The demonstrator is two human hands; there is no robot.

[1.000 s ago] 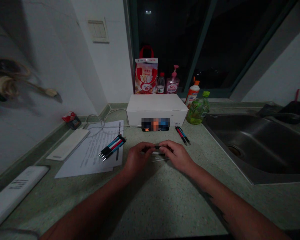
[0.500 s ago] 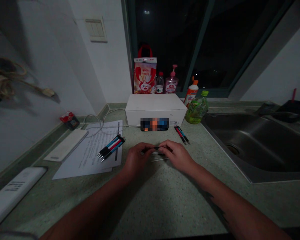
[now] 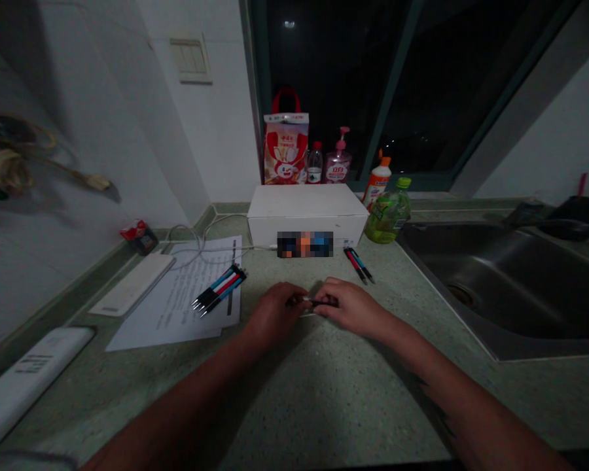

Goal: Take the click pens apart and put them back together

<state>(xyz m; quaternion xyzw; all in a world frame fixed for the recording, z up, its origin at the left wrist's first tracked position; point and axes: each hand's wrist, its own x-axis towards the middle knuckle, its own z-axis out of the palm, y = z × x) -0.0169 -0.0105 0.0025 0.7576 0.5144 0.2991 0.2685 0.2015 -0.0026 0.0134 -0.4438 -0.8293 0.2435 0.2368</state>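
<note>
Over the middle of the counter, my left hand (image 3: 277, 311) is closed, thumb and fingers pinching a small dark pen part with a pale end, mostly hidden by the fingers. Facing it, my right hand (image 3: 348, 304) pinches a slim black pen piece (image 3: 324, 303) that points toward the left hand. The two pieces meet or nearly meet between the fingertips; I cannot tell which. A thin white stick (image 3: 307, 315) lies on the counter just below the hands, partly covered. To the right, two pens (image 3: 358, 265), one red and one blue, lie side by side.
Several pens (image 3: 220, 290) rest on printed sheets (image 3: 177, 320) at left. A white box (image 3: 307, 201) with a phone (image 3: 305, 244) leaning on it stands behind the hands. Beside it are a green bottle (image 3: 389, 216) and a metal sink (image 3: 495, 275). A white power bank (image 3: 132, 284) lies left.
The hands have tilted and drawn slightly apart at the fingertips. More of the black piece in the right hand shows, and a pale end shows at the left fingertips.
</note>
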